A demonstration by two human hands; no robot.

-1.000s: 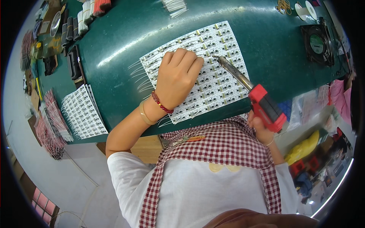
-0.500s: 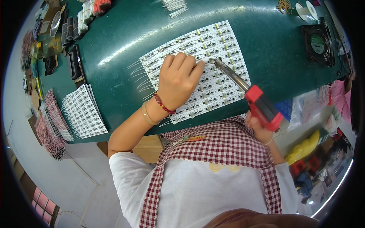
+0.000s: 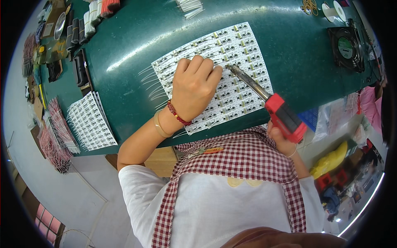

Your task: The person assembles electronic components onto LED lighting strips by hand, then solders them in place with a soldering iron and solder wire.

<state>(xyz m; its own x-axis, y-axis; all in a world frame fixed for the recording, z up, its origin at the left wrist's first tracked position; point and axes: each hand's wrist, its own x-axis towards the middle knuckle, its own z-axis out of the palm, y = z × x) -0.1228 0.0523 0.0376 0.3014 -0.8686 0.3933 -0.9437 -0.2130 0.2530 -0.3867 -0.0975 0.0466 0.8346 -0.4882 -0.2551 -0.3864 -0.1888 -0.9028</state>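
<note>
A white panel of small circuit boards [image 3: 242,89] lies on the green table, with thin white wires [image 3: 156,89] sticking out past its left edge. My left hand [image 3: 195,84] rests over the panel's middle, its fingers curled and closed. Whatever they pinch is hidden beneath the hand. At the right, my right hand [image 3: 282,138] is wrapped round the red and black handle of a soldering iron [image 3: 284,118]. The iron's metal shaft slants up and left, its dark tip close beside my left fingertips, over the panel. Part of my right hand is behind the handle.
More wired board panels [image 3: 92,122] are stacked at the left, next to bundles of reddish wires [image 3: 56,140]. Farther back lie white wires [image 3: 190,7]. A black fan [image 3: 345,48] and a solder spool [image 3: 333,11] stand at the far right.
The soldering iron has shifted slightly to the left, its tip nearer my left fingers. My left hand has barely moved, and the panel lies as before.
</note>
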